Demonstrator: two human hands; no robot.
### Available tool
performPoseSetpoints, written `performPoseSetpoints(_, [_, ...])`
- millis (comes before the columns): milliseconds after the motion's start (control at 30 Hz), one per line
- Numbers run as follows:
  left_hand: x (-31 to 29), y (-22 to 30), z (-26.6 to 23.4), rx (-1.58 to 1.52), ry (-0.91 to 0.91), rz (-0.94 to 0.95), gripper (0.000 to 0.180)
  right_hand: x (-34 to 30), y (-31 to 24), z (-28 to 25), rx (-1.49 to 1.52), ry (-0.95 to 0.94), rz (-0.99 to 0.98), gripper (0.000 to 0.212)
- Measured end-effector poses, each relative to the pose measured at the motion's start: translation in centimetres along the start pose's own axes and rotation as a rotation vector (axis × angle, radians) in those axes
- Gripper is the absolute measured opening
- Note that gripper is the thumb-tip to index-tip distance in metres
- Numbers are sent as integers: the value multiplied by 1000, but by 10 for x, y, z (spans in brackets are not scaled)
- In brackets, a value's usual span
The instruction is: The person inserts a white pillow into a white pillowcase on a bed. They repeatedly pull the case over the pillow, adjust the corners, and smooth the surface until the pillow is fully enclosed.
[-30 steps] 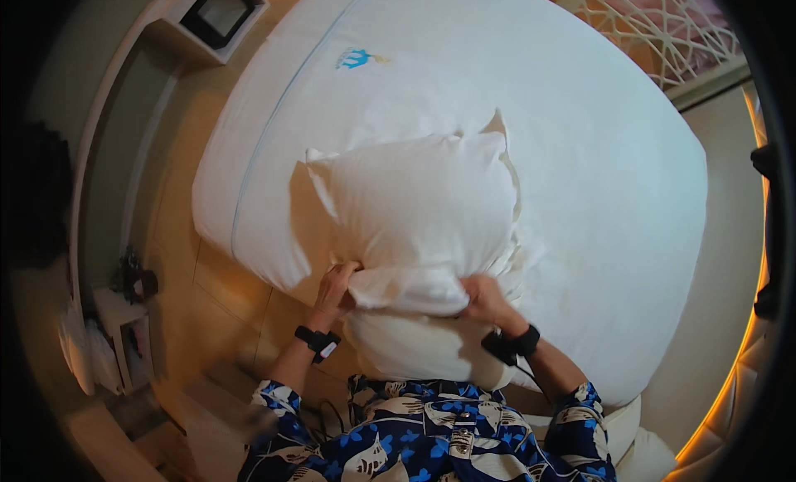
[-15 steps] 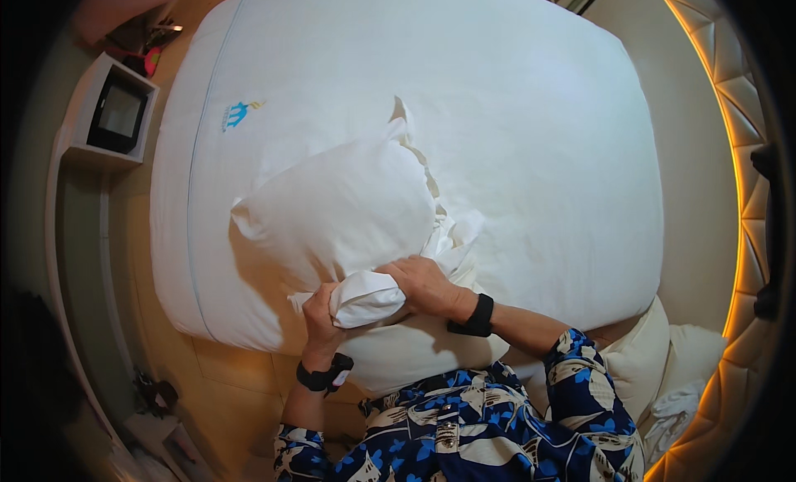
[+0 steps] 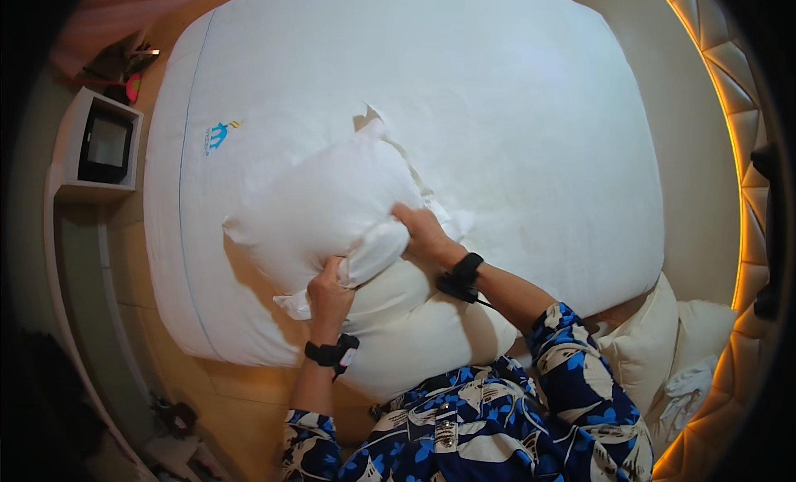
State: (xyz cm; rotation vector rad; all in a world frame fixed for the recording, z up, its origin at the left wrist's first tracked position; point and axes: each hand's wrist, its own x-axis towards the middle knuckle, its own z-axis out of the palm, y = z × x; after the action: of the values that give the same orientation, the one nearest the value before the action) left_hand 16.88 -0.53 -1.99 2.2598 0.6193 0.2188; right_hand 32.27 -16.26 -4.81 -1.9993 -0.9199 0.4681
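Note:
A white pillowcase lies plumped out on the near part of the bed, its corners and loose flap sticking out along the right side. From its near end a cream pillow bulges toward my body; how far it reaches inside is hidden. My left hand is closed on the near edge of the case, beside a folded bunch of white cloth. My right hand grips the case's edge further right and higher up, fingers partly tucked into the fabric. Both wrists wear black bands.
The wide bed has a white cover with a blue line and emblem at left. More cream pillows and crumpled white cloth are at lower right, near a lit padded headboard. A white cabinet stands at left.
My right hand has moved up and away along the case, drawing apart from my left hand. More of the cream pillow shows between them, and the bunched white cloth has shifted away from me.

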Motion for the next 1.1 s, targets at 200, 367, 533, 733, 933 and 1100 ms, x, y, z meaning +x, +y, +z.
performPoseSetpoints(200, [-7,-24,15,58,-119,19,19,-36,9,-8,23,-264,11,29])
performPoseSetpoints(367, [3,-45,25,-124,-191,-66,21,-12,11,-18,-88,-325,-81,29])
performPoseSetpoints(533, [6,-46,23,-181,-227,-97,18,-13,11,-9,-259,-330,-90,26])
performPoseSetpoints(733, [3,-44,29,18,-211,-209,17,-10,4,13,-480,-417,-74,16])
performPoseSetpoints(933, [12,-41,34,92,-272,-277,20,-3,10,24,-518,-334,-31,14])
performPoseSetpoints(1100, [10,-42,34,103,-296,-287,19,-2,14,33,-516,-358,59,17])
